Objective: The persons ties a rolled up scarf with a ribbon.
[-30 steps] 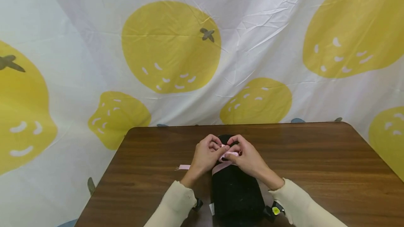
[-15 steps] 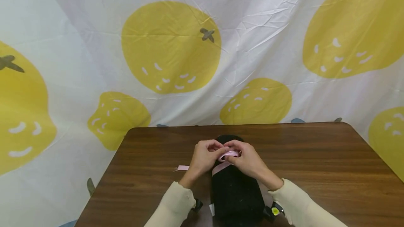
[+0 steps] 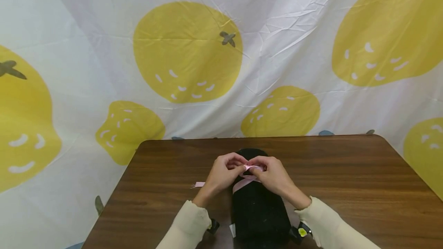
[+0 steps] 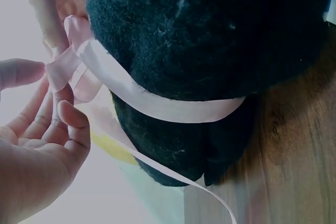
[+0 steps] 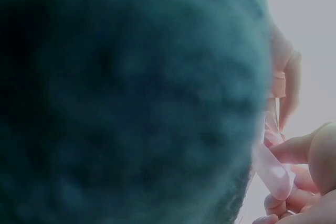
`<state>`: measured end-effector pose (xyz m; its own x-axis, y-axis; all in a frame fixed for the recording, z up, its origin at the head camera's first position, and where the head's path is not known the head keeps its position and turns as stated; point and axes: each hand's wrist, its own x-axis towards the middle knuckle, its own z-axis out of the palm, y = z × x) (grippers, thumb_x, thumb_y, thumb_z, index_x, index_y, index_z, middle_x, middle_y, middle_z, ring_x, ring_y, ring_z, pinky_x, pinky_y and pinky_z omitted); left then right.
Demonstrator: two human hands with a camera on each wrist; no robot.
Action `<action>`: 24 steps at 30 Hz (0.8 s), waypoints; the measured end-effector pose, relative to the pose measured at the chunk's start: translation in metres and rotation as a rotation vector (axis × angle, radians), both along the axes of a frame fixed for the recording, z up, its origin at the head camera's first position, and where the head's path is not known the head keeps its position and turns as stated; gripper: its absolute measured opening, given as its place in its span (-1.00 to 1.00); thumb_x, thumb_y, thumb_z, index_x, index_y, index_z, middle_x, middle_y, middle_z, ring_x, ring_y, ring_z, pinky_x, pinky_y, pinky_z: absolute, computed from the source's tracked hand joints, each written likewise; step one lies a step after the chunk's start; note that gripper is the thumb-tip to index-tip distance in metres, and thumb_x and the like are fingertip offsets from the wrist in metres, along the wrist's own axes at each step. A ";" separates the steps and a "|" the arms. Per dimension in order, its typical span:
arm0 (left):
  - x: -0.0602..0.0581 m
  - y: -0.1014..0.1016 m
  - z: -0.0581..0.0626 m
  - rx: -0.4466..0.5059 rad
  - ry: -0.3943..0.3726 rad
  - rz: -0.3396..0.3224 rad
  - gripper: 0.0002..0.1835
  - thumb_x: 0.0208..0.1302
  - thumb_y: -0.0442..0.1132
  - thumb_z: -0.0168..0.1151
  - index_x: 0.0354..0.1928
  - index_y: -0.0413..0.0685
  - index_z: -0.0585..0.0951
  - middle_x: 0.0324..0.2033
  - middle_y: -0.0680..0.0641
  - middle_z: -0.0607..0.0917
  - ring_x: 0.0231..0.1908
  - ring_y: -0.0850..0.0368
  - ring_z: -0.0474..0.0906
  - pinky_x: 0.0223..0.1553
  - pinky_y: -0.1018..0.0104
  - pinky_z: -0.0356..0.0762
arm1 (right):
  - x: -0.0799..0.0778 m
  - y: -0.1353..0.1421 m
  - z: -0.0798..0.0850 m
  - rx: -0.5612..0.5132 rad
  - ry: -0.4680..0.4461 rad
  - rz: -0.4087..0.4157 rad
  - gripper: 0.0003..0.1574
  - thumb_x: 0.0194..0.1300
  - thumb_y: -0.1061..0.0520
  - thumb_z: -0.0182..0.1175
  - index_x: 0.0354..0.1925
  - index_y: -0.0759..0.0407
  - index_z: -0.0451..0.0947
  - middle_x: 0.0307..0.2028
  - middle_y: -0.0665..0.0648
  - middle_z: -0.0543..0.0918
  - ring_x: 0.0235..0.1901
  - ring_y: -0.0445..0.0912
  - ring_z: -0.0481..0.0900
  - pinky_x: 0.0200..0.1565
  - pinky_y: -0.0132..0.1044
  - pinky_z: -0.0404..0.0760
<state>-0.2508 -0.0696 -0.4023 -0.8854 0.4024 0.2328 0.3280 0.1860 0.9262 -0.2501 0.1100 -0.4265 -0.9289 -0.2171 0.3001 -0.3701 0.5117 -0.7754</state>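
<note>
A pink satin ribbon (image 4: 157,103) wraps round a dark, fuzzy, rounded bundle (image 3: 259,214) lying lengthwise on the table. Over its far part, my left hand (image 3: 223,172) pinches a folded piece of the ribbon between thumb and fingers. Close against it, my right hand (image 3: 273,174) pinches a ribbon loop (image 5: 274,174) from the other side. The fingertips of both hands nearly meet above the wrapped band. In the left wrist view, a thin ribbon tail hangs down past the bundle. The crossing of the ribbon is partly hidden behind fingers.
The brown wooden table (image 3: 346,180) has rounded far corners. One frayed ribbon end (image 3: 199,184) lies on it left of the bundle. A small white tag (image 3: 232,230) shows at the bundle's near left side. Behind hangs a white curtain (image 3: 207,118) printed with yellow fruit.
Both hands' raised index fingers have come down and together. The ribbon loop between them has flattened, and more of the band below it shows. The bundle stays in place.
</note>
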 end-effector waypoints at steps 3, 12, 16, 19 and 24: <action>0.000 0.000 0.000 -0.005 0.006 -0.011 -0.84 0.20 -0.43 0.18 -0.19 -0.36 0.59 -0.29 -0.29 0.68 -0.29 -0.16 0.62 -0.28 0.38 0.58 | 0.000 0.001 0.000 -0.002 0.003 -0.005 -0.87 0.19 0.27 0.21 -0.29 0.10 0.66 -0.45 -0.02 0.64 -0.57 -0.18 0.43 -0.56 -0.39 0.44; -0.001 -0.002 -0.001 -0.022 0.037 -0.019 -0.83 0.18 -0.44 0.21 -0.19 -0.39 0.57 -0.28 -0.30 0.65 -0.31 -0.08 0.60 -0.31 0.47 0.55 | -0.002 0.001 -0.003 0.011 0.045 -0.043 -0.88 0.18 0.26 0.23 -0.28 0.12 0.66 -0.39 0.01 0.65 -0.50 -0.18 0.44 -0.48 -0.40 0.45; 0.000 -0.002 -0.001 -0.033 0.052 -0.003 -0.83 0.19 -0.39 0.24 -0.21 -0.35 0.58 -0.28 -0.27 0.66 -0.31 -0.09 0.62 -0.30 0.46 0.56 | -0.001 0.000 -0.004 0.030 0.088 -0.067 -0.90 0.19 0.26 0.23 -0.33 0.11 0.66 -0.37 0.01 0.58 -0.49 -0.19 0.40 -0.45 -0.39 0.41; 0.000 -0.002 -0.001 -0.037 0.064 0.005 -0.84 0.18 -0.38 0.24 -0.22 -0.34 0.58 -0.28 -0.26 0.67 -0.31 -0.10 0.63 -0.29 0.45 0.57 | -0.001 0.000 -0.004 0.037 0.116 -0.070 -0.93 0.19 0.25 0.24 -0.38 0.12 0.65 -0.36 0.02 0.54 -0.50 -0.19 0.38 -0.45 -0.39 0.39; -0.001 -0.001 -0.001 -0.028 0.082 0.027 -0.86 0.16 -0.42 0.25 -0.26 -0.37 0.57 -0.32 -0.28 0.66 -0.32 -0.11 0.63 -0.29 0.44 0.58 | -0.002 0.000 -0.004 0.032 0.104 -0.060 -0.90 0.21 0.22 0.23 -0.46 0.12 0.60 -0.36 0.03 0.53 -0.50 -0.18 0.38 -0.45 -0.38 0.39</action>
